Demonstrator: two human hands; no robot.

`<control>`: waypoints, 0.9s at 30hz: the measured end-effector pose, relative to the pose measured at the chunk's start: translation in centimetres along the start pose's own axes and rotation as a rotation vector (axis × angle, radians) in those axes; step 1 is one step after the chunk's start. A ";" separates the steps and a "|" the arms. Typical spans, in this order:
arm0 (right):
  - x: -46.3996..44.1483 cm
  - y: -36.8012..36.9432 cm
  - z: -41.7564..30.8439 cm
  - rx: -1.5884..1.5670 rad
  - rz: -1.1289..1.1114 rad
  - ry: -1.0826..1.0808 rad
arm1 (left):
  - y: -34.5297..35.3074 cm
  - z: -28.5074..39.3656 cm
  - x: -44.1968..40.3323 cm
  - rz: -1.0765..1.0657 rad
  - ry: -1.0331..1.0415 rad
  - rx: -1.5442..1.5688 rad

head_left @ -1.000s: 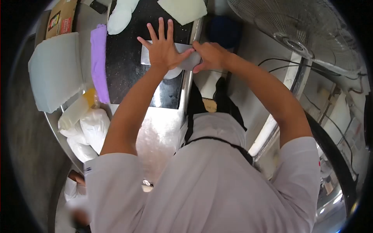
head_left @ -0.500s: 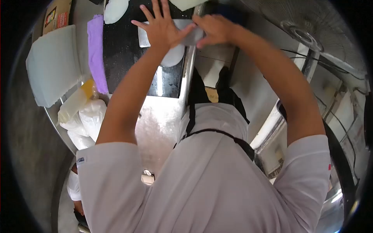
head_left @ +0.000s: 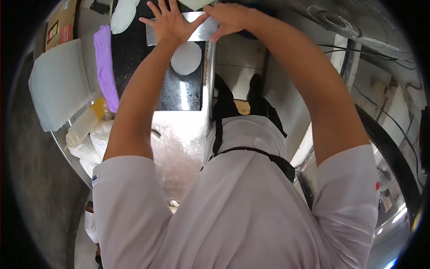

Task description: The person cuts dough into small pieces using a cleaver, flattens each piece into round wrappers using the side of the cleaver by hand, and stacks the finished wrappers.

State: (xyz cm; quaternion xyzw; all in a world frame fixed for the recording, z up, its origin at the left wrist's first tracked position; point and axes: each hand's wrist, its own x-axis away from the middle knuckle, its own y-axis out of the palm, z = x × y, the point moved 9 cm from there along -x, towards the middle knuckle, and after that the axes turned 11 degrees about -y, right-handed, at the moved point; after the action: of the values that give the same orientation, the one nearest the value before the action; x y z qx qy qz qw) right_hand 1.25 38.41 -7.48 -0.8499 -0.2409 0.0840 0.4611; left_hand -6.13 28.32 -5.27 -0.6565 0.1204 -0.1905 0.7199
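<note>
A flat metal plate (head_left: 200, 30) lies across the right part of the black board (head_left: 143, 49). My left hand (head_left: 170, 22) is spread over the plate, fingers apart, palm down near its middle. At the plate's right end, by the table edge, my right hand (head_left: 227, 19) grips it between thumb and fingers. Just below the plate, a round white disc (head_left: 186, 58) rests on the board. Another flat white piece (head_left: 124, 16) lies at the board's upper left. Part of a pale sheet (head_left: 194, 4) shows above the plate.
A folded purple cloth (head_left: 105, 67) runs along the board's left side. Further left are a stack of pale sheets (head_left: 60, 80), a cardboard box (head_left: 61, 24), a bottle (head_left: 80, 129) and white bags (head_left: 95, 145). A fan (head_left: 333, 20) stands at the upper right. Another person's sleeve (head_left: 91, 226) shows lower left.
Both hands and the metal plate have shifted up and left in the view, as has the board. More of the round white disc now shows below the plate.
</note>
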 end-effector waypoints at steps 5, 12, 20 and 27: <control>4.1 5.4 -1.6 -0.233 -0.055 0.123 | 1.6 1.3 3.3 -0.071 0.182 -0.009; 1.5 1.9 2.7 -0.226 -0.034 0.091 | 0.8 2.4 -0.8 0.118 0.185 -0.040; 3.6 7.6 -4.5 -0.173 0.141 0.254 | 1.3 -0.7 4.3 0.131 0.624 0.093; 1.0 3.8 -2.0 -0.063 0.150 0.257 | -0.1 0.9 -0.4 -0.018 0.555 0.000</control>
State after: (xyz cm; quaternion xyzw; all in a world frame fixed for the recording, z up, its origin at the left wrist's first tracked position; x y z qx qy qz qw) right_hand 4.10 35.67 -9.41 -0.8832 -0.1182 0.0009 0.4538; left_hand -6.13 29.25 -5.09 -0.5800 0.3074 -0.3694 0.6578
